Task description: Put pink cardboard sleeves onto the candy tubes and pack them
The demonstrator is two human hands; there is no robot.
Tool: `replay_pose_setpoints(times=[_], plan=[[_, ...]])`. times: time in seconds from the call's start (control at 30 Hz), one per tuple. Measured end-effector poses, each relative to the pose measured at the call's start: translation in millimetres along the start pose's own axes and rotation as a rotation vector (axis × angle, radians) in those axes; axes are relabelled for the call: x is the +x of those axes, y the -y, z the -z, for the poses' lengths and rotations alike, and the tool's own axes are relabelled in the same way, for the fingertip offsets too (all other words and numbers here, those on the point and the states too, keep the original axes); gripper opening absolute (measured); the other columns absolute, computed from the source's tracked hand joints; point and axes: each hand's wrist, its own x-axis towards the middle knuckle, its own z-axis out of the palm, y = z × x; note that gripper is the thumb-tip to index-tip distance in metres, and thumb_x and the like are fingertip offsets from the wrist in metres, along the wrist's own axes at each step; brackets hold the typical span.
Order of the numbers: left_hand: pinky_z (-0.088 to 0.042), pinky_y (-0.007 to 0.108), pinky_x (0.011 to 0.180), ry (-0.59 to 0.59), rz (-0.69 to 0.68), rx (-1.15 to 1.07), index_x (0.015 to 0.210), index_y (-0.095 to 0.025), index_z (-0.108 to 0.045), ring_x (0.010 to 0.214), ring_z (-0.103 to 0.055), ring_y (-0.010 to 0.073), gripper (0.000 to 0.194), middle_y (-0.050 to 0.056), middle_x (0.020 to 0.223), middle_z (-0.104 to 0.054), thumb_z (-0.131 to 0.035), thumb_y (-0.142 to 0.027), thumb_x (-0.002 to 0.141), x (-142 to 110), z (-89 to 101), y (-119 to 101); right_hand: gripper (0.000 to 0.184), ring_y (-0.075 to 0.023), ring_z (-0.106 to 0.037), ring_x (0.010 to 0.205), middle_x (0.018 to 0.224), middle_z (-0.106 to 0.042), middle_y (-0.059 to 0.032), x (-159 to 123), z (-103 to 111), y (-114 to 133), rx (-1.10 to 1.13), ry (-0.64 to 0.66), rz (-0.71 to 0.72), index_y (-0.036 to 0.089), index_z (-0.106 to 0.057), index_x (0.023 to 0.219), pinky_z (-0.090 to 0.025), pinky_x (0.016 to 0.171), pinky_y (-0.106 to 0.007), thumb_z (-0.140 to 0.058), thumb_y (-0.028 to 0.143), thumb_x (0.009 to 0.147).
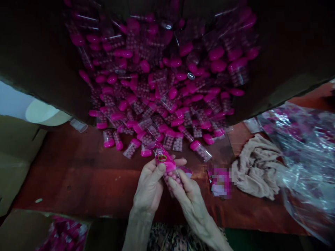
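Between my two hands is a clear candy container (175, 177) of pink balls, tilted, with a glossy pink end carrying a small round emblem. My left hand (149, 186) grips the pink upper part, thumb on top. My right hand (190, 193) closes round the clear lower part, its thumb pressing on the side. Whether the pink end is a cap or a wrapper over it, I cannot tell. Part of another pink wrapper (186, 170) shows behind my right fingers. Just beyond my fingertips lie loose containers (200, 150) of the same kind.
A large box on its side (282, 69) spills a heap of pink-capped containers (157, 87) onto the reddish table (78, 174). To the right are a pink packet (221, 181), a crumpled cloth (258, 167) and clear plastic bags (311, 150). A carton of pink wrappers (65, 233) stands lower left.
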Motion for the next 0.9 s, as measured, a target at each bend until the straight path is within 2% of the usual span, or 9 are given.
replay_pose_setpoints(times=[0.1, 0.2, 0.33, 0.47, 0.53, 0.67, 0.77, 0.9], plan=[[-0.050, 0.030, 0.066, -0.030, 0.014, 0.014, 0.085, -0.012, -0.068, 0.062, -0.064, 0.0162, 0.017, 0.012, 0.081, -0.073, -0.061, -0.027, 0.079, 1, -0.4, 3, 0.012, -0.0104, -0.054, 0.053, 0.065, -0.057, 0.0010, -1, -3, -5, -0.174, -0.082, 0.096, 0.018, -0.054, 0.086, -0.041, 0.050, -0.019, -0.044, 0.024, 0.087], [-0.049, 0.033, 0.073, -0.043, 0.012, 0.049, 0.083, -0.012, -0.069, 0.071, -0.066, 0.0198, 0.017, 0.012, 0.081, -0.073, -0.061, -0.026, 0.078, -1, -1.9, 7, 0.014, -0.0107, -0.054, 0.053, 0.065, -0.057, 0.0012, -3, -2, -4, -0.183, -0.103, 0.074, 0.018, -0.055, 0.086, -0.042, 0.052, -0.019, -0.043, 0.025, 0.088], [-0.048, 0.034, 0.079, -0.086, -0.047, 0.090, 0.089, -0.012, -0.070, 0.083, -0.066, 0.0218, 0.021, 0.013, 0.089, -0.073, -0.059, -0.027, 0.080, -10, -4.9, 13, 0.021, -0.0107, -0.053, 0.058, 0.067, -0.055, 0.0011, -6, -1, 2, -0.070, -0.039, -0.035, 0.018, -0.055, 0.079, -0.043, 0.054, -0.019, -0.043, 0.031, 0.090], [-0.048, 0.034, 0.080, -0.246, -0.071, 0.114, 0.093, -0.013, -0.070, 0.087, -0.065, 0.0226, 0.026, 0.013, 0.091, -0.073, -0.060, -0.033, 0.079, -21, -11.1, 19, 0.016, -0.0108, -0.050, 0.058, 0.068, -0.054, 0.0011, -10, -5, 3, -0.029, -0.088, -0.018, 0.018, -0.056, 0.087, -0.042, 0.056, -0.020, -0.044, 0.030, 0.089], [-0.049, 0.034, 0.080, -0.287, -0.067, 0.106, 0.093, -0.014, -0.071, 0.086, -0.065, 0.0224, 0.027, 0.012, 0.091, -0.073, -0.060, -0.034, 0.079, -23, -12.9, 20, 0.015, -0.0106, -0.049, 0.058, 0.068, -0.053, 0.0011, -10, -6, 3, 0.024, -0.062, -0.021, 0.018, -0.056, 0.087, -0.041, 0.057, -0.020, -0.045, 0.029, 0.088], [-0.049, 0.033, 0.079, -0.266, -0.077, 0.054, 0.090, -0.013, -0.072, 0.086, -0.065, 0.0229, 0.026, 0.012, 0.090, -0.073, -0.062, -0.034, 0.077, -23, -10.5, 13, 0.024, -0.0093, -0.043, 0.056, 0.065, -0.047, 0.0026, -7, 0, 3, 0.270, 0.074, -0.169, 0.019, -0.051, 0.077, -0.039, 0.052, -0.019, -0.045, 0.038, 0.090], [-0.049, 0.031, 0.076, -0.285, -0.123, 0.111, 0.087, -0.014, -0.072, 0.081, -0.066, 0.0213, 0.023, 0.010, 0.083, -0.073, -0.065, -0.032, 0.074, -22, -8.0, 9, 0.026, -0.0093, -0.043, 0.057, 0.069, -0.046, 0.0019, -6, 1, 6, 0.382, 0.124, -0.242, 0.019, -0.051, 0.078, -0.039, 0.050, -0.019, -0.046, 0.042, 0.089], [-0.050, 0.027, 0.071, -0.338, -0.140, 0.156, 0.091, -0.017, -0.071, 0.078, -0.065, 0.0184, 0.022, 0.006, 0.079, -0.073, -0.063, -0.032, 0.076, -23, -10.0, 16, 0.023, -0.0126, -0.047, 0.061, 0.069, -0.049, 0.0003, -8, -4, 14, 0.255, -0.037, -0.166, 0.021, -0.055, 0.080, -0.042, 0.058, -0.022, -0.048, 0.041, 0.088]])
